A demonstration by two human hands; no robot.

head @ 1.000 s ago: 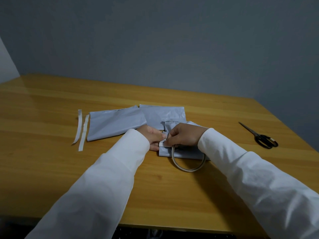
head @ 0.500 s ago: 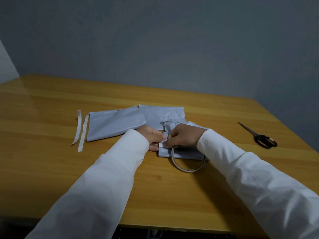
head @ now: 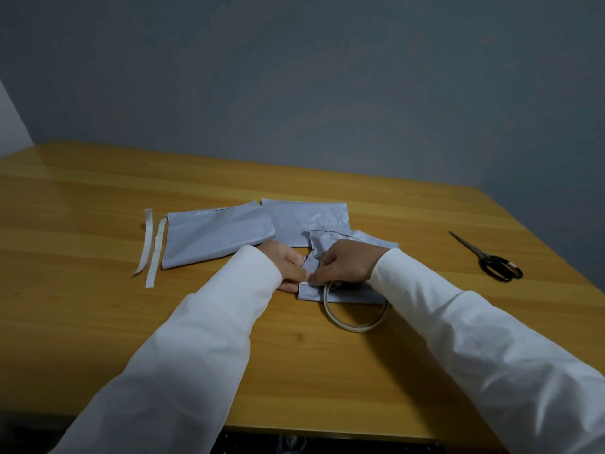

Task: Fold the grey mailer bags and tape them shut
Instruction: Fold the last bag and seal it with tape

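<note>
At the middle of a wooden desk (head: 98, 322), a person in white sleeves worked on a grey mailer bag (head: 347, 291) that lay folded flat on the wood. The left hand (head: 288, 265) met the bag's left edge, its fingers curled against the fold and apparently pinching it, though the fingertips were partly hidden. The right hand (head: 348, 262) lay on top of the bag, its fingers bent and pinching at a small pale strip near the same edge, just beside the left hand; whether that strip was tape could not be told. A pale tape ring (head: 355, 324) rested on the desk against the bag's near edge, part of it passing under the right hand and sleeve.

Two more grey mailer bags lay beyond the hands. The left bag (head: 216, 235) sat flat and slightly skewed, and the far bag (head: 307, 219) lay behind, its near corner covered by the bag in hand and its left edge by the left bag. Two narrow white strips (head: 152, 247) lay side by side just left of the left bag. Black-handled scissors (head: 491, 260) rested well apart, near the desk's right edge, blades together and pointing away.
</note>
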